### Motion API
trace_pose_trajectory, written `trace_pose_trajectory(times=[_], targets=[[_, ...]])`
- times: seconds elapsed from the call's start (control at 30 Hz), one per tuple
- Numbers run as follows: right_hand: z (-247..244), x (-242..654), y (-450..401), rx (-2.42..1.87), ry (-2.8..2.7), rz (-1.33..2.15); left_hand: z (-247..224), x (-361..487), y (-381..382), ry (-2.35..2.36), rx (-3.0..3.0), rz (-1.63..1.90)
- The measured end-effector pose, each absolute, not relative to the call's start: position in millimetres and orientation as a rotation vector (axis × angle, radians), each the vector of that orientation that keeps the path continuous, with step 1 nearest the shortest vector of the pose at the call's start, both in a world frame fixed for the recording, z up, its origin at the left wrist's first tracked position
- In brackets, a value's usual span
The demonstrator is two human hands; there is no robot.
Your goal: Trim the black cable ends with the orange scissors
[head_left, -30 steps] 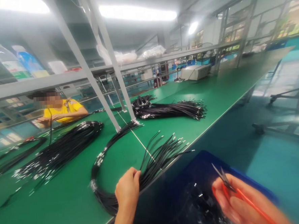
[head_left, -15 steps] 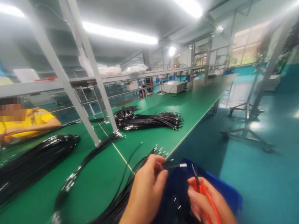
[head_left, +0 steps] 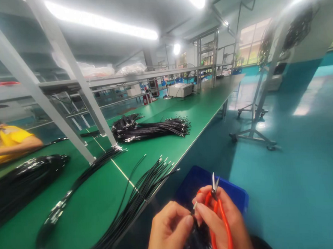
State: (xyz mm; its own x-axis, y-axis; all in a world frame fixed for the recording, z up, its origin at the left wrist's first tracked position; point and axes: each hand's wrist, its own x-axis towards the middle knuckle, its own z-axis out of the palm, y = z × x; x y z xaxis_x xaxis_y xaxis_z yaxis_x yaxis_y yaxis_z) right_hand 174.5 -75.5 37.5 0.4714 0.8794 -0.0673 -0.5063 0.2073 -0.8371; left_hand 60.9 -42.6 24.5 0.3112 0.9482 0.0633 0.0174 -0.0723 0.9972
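Observation:
My left hand point(head_left: 173, 227) is closed, thumb and fingers pinching a black cable point(head_left: 192, 212) close to its pale end. Orange-handled scissors point(head_left: 215, 196) rest in my right hand point(head_left: 224, 220), blades pointing up and slightly apart. The thumb and a finger of that hand also touch the cable's whitish tip point(head_left: 195, 205), so both hands meet there. Left of my hands, a bundle of black cables point(head_left: 139, 195) lies along the table edge with its light tips fanned out. Below my hands sits a blue bin point(head_left: 229, 192) with dark, shiny contents.
The green table point(head_left: 153, 149) carries more cable bundles point(head_left: 155, 128) and a large black coil point(head_left: 31, 176). Metal shelf posts point(head_left: 87, 95) rise from it. A person in a yellow top point(head_left: 12, 143) is at the far left. A wheeled stand point(head_left: 251, 130) occupies the floor on the right.
My hands have come together at the cable's tip, with the right hand moving left to it. The camera view has turned right.

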Motion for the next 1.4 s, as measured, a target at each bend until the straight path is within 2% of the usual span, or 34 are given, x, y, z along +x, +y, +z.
trace_pose_trajectory(times=[0.33,0.6,0.73,0.87,1.03,1.4], targets=[[36,174,-74,-0.905,-0.45,1.155,15,55,-46,0.984,1.424,0.891],[19,173,-72,-0.774,-0.238,1.443,15,67,-53,0.913,1.171,1.041],[16,166,-72,-0.838,-0.258,1.406,17,68,-48,0.94,1.237,1.117],[18,164,-71,-0.85,-0.348,1.328,21,61,-40,0.851,1.12,1.008],[20,165,-69,-0.712,-0.333,1.421,25,59,-39,0.76,0.945,1.035],[26,168,-72,-0.747,-0.276,1.486,28,69,-41,0.681,0.782,1.056]])
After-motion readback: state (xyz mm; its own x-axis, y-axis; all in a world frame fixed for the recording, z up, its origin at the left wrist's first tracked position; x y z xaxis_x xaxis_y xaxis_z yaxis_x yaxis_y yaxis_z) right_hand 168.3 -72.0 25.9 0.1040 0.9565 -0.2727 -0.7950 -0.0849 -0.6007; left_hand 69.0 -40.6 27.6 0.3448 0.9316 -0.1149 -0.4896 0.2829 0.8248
